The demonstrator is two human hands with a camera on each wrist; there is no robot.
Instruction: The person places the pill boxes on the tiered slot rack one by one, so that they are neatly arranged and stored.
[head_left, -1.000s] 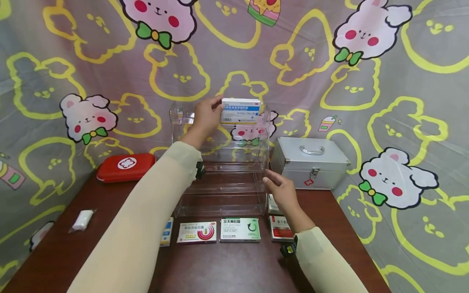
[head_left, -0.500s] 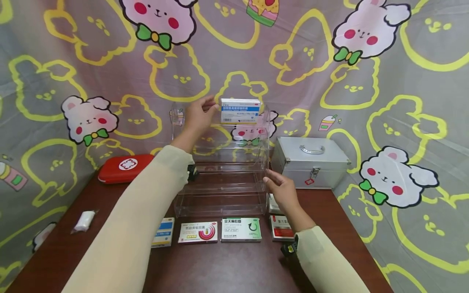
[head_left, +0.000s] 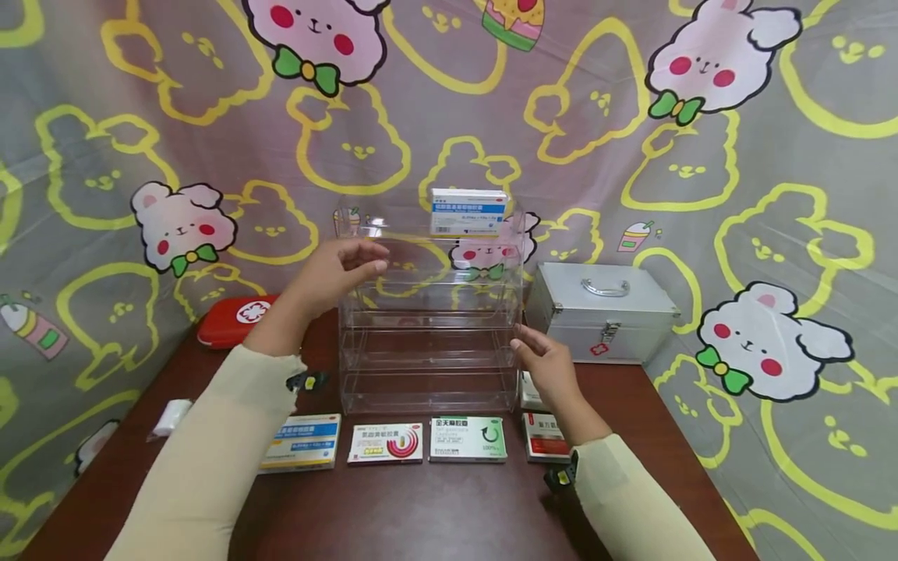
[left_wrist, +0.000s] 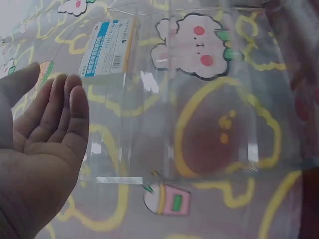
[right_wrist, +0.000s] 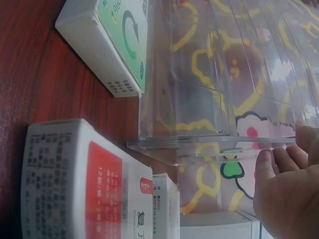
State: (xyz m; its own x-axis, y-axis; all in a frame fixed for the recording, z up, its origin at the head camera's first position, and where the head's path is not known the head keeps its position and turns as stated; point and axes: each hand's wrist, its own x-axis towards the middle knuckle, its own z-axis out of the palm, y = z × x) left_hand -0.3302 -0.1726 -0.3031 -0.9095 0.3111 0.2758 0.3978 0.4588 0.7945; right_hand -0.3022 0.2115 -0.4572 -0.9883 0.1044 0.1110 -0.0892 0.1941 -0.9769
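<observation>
A clear plastic tiered display rack [head_left: 429, 382] stands upright on the table. On its top tier, toward the right, sits a white-and-blue medicine box [head_left: 468, 213], also visible in the left wrist view. My left hand [head_left: 333, 273] is in front of the rack's left part, below that box, fingers loosely bent and holding nothing. My right hand [head_left: 550, 374] holds the rack's right side edge between thumb and fingers. Before the rack lie a blue-and-yellow box [head_left: 302, 442], a white box with pink rings [head_left: 385, 443], a green-and-white box [head_left: 468, 439] and a red-and-white box [head_left: 546, 438].
A silver case [head_left: 602, 315] with a handle stands right of the rack. Behind the red-and-white box lies another white box [head_left: 532, 393]. At the left are a red zip pouch [head_left: 235, 321] and a small white wrapped roll [head_left: 171, 418]. A patterned curtain hangs behind.
My left hand has let go of the white-and-blue medicine box on the top tier and moved down and left. The right hand stays at the rack's side.
</observation>
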